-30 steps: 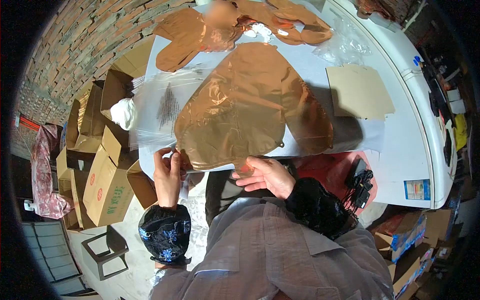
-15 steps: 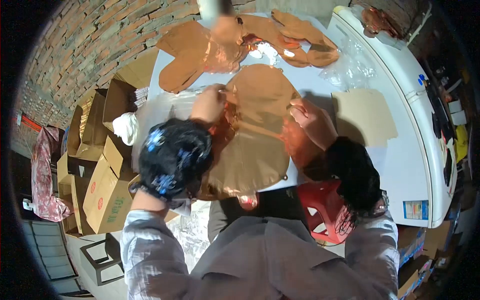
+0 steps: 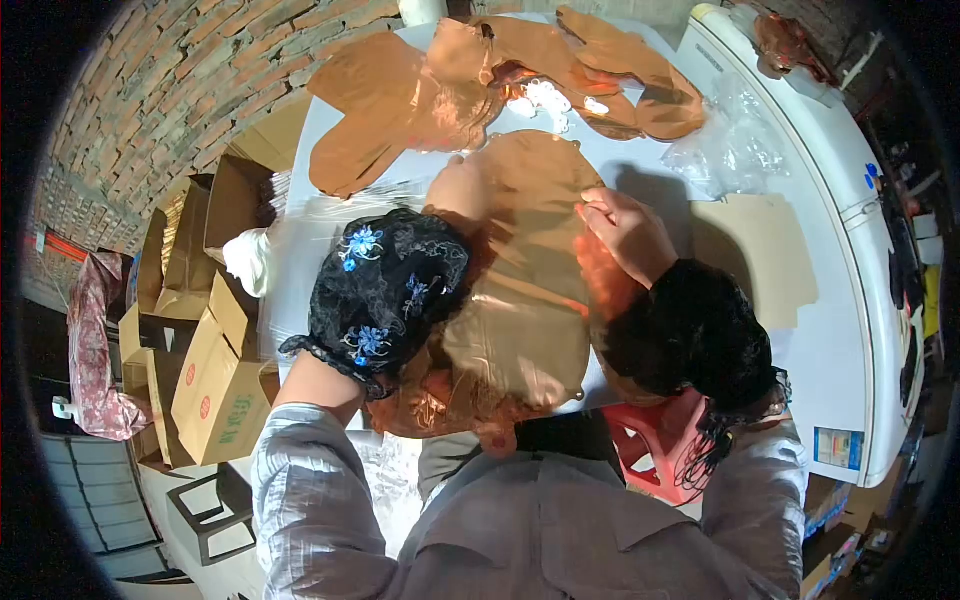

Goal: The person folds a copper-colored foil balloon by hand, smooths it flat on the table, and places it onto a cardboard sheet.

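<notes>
A large flat copper-coloured foil balloon (image 3: 530, 270) lies in front of me on the white table, its lower edge reaching the table's near side. Its lower left part is crumpled and shiny. My right hand (image 3: 630, 235) is closed at the upper right edge, thumb and forefinger pinching the foil. At the upper left edge, my left hand (image 3: 460, 188) rests against the foil with its back toward me; its fingers are hidden. More flat copper foil balloons (image 3: 370, 100) are spread along the far side, with small white pieces (image 3: 545, 100) beside them.
Clear plastic bags (image 3: 735, 150) and a beige cardboard sheet (image 3: 750, 250) lie to the right, before a white fridge-like appliance (image 3: 850, 240). Thin clear strips (image 3: 345, 210) lie left. Open cardboard boxes (image 3: 220, 390) stand left of the table, a red stool (image 3: 660, 440) under it.
My left hand has moved right, over the foil's upper left edge, and its fingers have gone out of sight. The foil's lower left has bunched up. My right hand keeps its pinch.
</notes>
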Available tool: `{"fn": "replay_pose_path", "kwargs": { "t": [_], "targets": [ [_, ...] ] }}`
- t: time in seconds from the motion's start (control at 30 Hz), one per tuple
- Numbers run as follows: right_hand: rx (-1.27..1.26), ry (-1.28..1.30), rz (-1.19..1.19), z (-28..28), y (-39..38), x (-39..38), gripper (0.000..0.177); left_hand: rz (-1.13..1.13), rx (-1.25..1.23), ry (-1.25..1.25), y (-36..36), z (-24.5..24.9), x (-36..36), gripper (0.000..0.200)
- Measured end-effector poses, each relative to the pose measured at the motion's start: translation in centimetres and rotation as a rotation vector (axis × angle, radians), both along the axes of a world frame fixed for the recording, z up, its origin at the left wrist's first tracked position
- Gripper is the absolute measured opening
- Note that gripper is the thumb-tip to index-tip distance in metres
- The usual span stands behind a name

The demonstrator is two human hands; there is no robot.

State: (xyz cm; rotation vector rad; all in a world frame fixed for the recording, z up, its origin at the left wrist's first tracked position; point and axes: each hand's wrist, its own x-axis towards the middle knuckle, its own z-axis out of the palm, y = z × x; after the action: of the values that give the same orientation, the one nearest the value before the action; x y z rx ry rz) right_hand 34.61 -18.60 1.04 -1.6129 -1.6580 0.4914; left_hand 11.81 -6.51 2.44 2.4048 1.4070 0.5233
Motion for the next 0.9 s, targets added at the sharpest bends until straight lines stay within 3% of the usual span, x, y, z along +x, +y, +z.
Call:
{"fn": "replay_pose_path", "kwargs": {
  "t": [0.67, 0.9],
  "targets": [
    [-0.010, -0.009, -0.003, 1.0, -0.1, -0.5, 0.022, 0.074, -0.030, -0.097, -0.4, -0.5, 0.8, 0.041],
    [0.122, -0.260, 0.096, 2.0, -1.7, -0.2, 0.020, 0.023, 0.171, -0.130, 0.2, -2.1, -1.2, 0.040]
  ]
}}
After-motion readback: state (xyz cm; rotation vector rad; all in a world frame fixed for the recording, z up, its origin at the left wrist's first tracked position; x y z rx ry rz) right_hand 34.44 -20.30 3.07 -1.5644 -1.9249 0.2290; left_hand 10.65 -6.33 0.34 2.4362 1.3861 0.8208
